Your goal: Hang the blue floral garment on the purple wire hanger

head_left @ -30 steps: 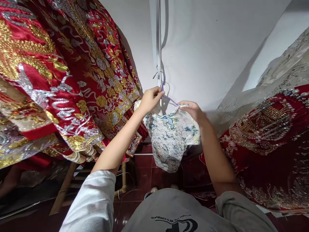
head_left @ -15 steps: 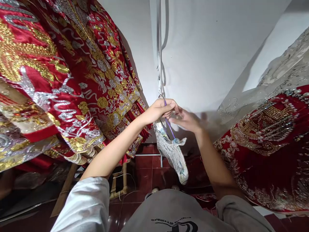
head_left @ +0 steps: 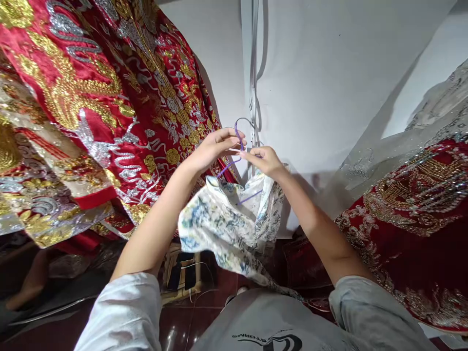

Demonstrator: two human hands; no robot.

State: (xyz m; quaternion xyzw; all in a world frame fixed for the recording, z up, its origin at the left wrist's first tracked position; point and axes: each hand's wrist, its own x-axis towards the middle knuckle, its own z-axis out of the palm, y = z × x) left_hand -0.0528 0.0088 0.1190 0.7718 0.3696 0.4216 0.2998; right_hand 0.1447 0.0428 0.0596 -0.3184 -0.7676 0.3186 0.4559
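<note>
Plainly, the purple hanger (head_left: 238,131) is the hub: left hand (head_left: 213,150) grips its neck from the left, while right hand (head_left: 268,161) pinches it from the right. Below both grips, the floral garment (head_left: 223,226) hangs around the hanger's lower bar, tilted.

The left hand (head_left: 215,148) and right hand (head_left: 266,160) hide parts of the purple hanger (head_left: 229,167) near its neck, and the floral garment (head_left: 230,224) covers much of its lower bar. The garment's lower end is hard to make out beside the grey shirt (head_left: 228,324), whose print (head_left: 272,341) the bottom edge cuts. The red embroidered jacket (head_left: 161,97) runs off the upper left, the red gown (head_left: 405,258) off the right edge. Dark shapes (head_left: 32,282) at lower left are too blurred to name.
</note>
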